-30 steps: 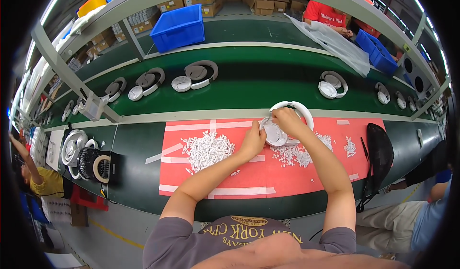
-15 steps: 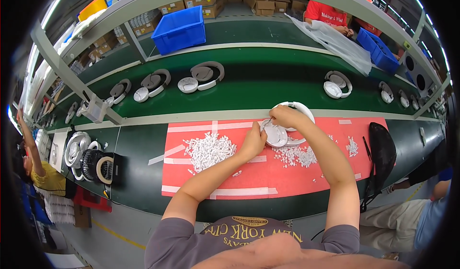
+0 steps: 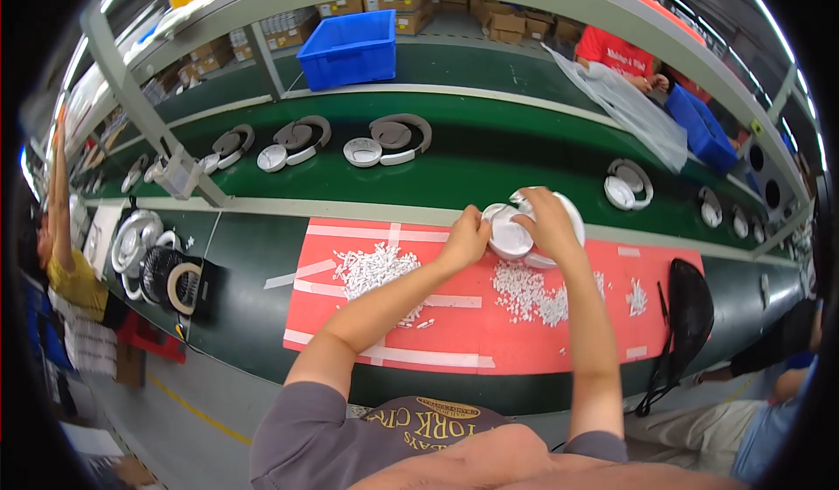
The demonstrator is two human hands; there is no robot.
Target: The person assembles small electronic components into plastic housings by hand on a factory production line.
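White headphones (image 3: 514,244) at far edge of red mat (image 3: 524,341), held in both hands: left hand (image 3: 469,235) closed on left rim of ear cup (image 3: 505,226), right hand (image 3: 549,226) curled over right side. Small white pieces (image 3: 524,293) heaped nearby. Desk (image 3: 249,315) beneath; green belt (image 3: 516,149) beyond.

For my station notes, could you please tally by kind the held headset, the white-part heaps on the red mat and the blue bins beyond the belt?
Held headset: 1
White-part heaps: 3
Blue bins: 2
Total: 6

The held headphones (image 3: 509,235) look smooth plastic (the red sheet (image 3: 524,346), matt).
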